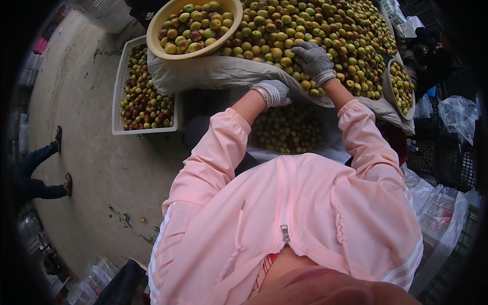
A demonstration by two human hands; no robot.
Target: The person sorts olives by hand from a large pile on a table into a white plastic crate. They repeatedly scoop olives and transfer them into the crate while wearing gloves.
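A large heap of green and reddish-brown jujubes (350, 34) lies before me on a pale cloth (194, 74) with a bulging front edge. My right hand (314, 63), in a grey knit glove, rests on the near side of the heap, fingers spread a little and touching fruit; whether it grips any is hidden. My left hand (273, 92), gloved too, is just outside the cloth edge, above more jujubes (289, 129) in a plastic-lined holder below. Its fingers are bent down, and their inner side is out of sight. A bracelet (261, 92) circles the left wrist.
A yellow basin (192, 56) of jujubes stands at the heap's left. Lower left sits a white plastic crate (146, 132) of redder ones. Right, a round container (388, 82) holds jujubes near another person (423, 57). Someone's sandalled feet (68, 185) show on the concrete floor (87, 152).
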